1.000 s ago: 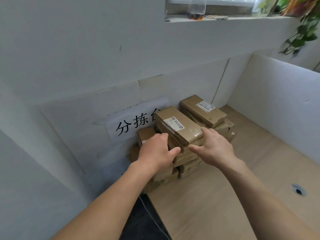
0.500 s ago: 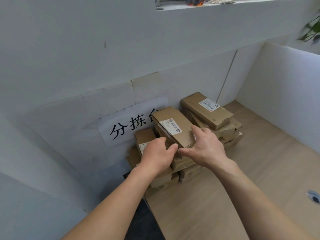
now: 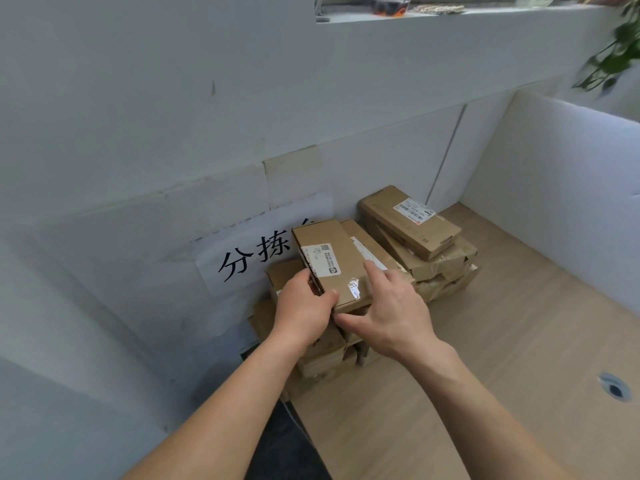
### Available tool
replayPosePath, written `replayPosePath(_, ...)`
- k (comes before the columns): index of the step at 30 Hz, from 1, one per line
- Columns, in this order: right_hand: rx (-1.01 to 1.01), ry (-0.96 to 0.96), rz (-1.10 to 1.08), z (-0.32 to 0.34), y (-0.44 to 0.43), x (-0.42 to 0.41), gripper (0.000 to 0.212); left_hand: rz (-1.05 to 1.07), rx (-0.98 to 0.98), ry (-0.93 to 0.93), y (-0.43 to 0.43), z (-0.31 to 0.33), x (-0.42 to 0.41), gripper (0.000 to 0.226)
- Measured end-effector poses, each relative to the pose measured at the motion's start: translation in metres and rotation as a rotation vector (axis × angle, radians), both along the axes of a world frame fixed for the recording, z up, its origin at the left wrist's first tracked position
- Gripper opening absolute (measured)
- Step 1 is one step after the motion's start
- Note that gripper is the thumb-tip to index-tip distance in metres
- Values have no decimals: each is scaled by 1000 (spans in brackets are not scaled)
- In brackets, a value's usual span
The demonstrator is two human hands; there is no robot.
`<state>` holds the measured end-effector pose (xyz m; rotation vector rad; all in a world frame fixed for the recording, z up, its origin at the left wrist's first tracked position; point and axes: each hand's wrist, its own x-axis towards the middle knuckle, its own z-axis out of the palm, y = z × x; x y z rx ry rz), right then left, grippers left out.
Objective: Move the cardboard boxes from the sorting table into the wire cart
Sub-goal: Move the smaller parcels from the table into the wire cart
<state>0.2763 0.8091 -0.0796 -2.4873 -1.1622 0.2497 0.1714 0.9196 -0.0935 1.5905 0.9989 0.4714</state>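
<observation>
Several flat cardboard boxes are piled in the back left corner of the wooden sorting table (image 3: 485, 341). The top box (image 3: 332, 261) of the near pile bears a white label and is tilted, its near end raised. My left hand (image 3: 304, 313) grips that box's near left corner, thumb on top. My right hand (image 3: 391, 313) holds its near right edge, index finger on top and thumb under the front. Behind it to the right stands a second pile, topped by a labelled box (image 3: 408, 221). The wire cart is not in view.
A white wall with a paper sign (image 3: 249, 258) stands right behind the piles. A white partition (image 3: 554, 202) closes the table's right side. A cable hole (image 3: 614, 388) sits in the tabletop at right. A dark gap (image 3: 284, 441) lies left of the table's near edge.
Both hands have closed in on the top box and taken hold of its near end. The box has turned and tilted up off the pile.
</observation>
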Motion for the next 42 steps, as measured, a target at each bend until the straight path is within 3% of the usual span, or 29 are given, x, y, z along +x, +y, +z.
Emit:
replayPosePath(6,12,8,59,0,1,3,110,87,-190,-134,12,-4,-8,38)
replayPosePath(13,-48,25,-73,-3,10,29,99,81,-225,-176,29,-9,-33,48)
replayPosePath(17,-162,28,-123,-9,16,36,110,64,-223,-177,35,-12,-48,52)
replayPosePath(28,-201,-5,-238,-13,12,28,116,76,-216,-160,34,-22,-58,54)
replayPosePath(31,-170,60,-257,-14,6,22,119,68,-207,-142,32,-24,-58,57)
replayPosePath(33,-107,172,-288,-14,2,20,112,63,-202,-128,31,-26,-58,57)
replayPosePath(36,7,308,-347,-16,-3,21,84,58,-211,-115,30,-29,-58,57)
replayPosePath(40,131,414,-456,-20,-5,19,84,56,-222,-106,29,-32,-59,61)
replayPosePath(42,234,501,-495,-23,-7,17,62,50,-219,-103,29,-32,-60,63)
